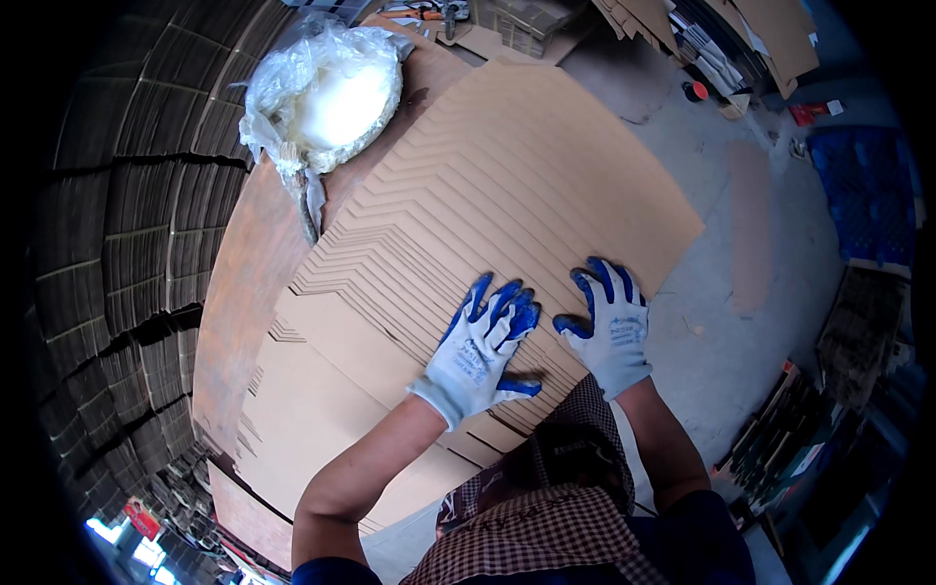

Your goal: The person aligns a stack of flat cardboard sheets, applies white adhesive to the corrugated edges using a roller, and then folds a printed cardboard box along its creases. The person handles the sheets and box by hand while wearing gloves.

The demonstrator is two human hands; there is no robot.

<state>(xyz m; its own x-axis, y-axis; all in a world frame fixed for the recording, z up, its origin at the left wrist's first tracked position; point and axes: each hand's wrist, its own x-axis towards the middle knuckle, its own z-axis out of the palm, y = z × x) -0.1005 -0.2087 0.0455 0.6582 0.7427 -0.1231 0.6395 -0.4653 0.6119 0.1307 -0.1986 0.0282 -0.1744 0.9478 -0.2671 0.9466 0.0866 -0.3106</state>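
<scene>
Both of my hands wear white knit gloves with blue coated fingers. My left hand [483, 346] lies flat on a fanned stack of brown cardboard sheets [507, 185], fingers spread, thumb toward the near edge. My right hand [609, 322] rests palm down just to its right, near the stack's right edge, fingers apart. Neither hand grips a sheet. The sheets are staggered, so their stepped edges [331, 263] show along the left side.
A clear plastic bag with a white round thing inside [327, 97] sits on the brown table [249, 283] at the back left. Tall stacks of dark cardboard [117, 224] stand left. Grey concrete floor [751, 234], a blue pallet [863, 195] and leaning boards lie right.
</scene>
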